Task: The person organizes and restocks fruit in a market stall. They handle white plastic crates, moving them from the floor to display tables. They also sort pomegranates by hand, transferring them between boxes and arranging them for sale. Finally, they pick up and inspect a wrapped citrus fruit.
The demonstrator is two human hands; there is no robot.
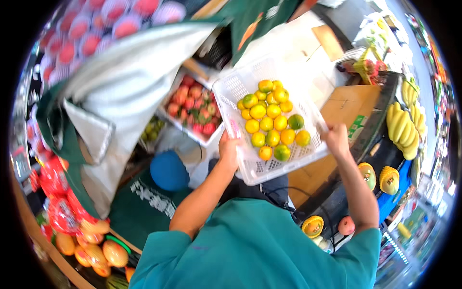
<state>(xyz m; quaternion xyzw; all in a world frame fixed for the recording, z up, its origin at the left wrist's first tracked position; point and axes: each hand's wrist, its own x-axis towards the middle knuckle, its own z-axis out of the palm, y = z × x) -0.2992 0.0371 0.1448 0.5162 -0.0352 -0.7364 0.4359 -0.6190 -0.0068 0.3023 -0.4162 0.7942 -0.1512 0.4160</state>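
Observation:
Held out in front of me is a white plastic basket (231,100) with slotted walls, tilted a little. Several yellow-green mandarins (273,111) lie loose on its bottom. My left hand (230,150) grips the near left wall, its thumb over the rim and the other fingers hidden behind. On the right side, my right hand (337,138) is closed round the opposite wall. Just beyond my left hand, a white box of red fruit (192,103) stands lower down.
Bananas (403,126) and netted mangoes (389,180) sit on a stand at right. Cardboard boxes (353,101) stand beyond the basket. At left are a draped grey-green cloth (139,62), a blue round object (169,170), wrapped red fruit (90,44) and orange fruit (115,253).

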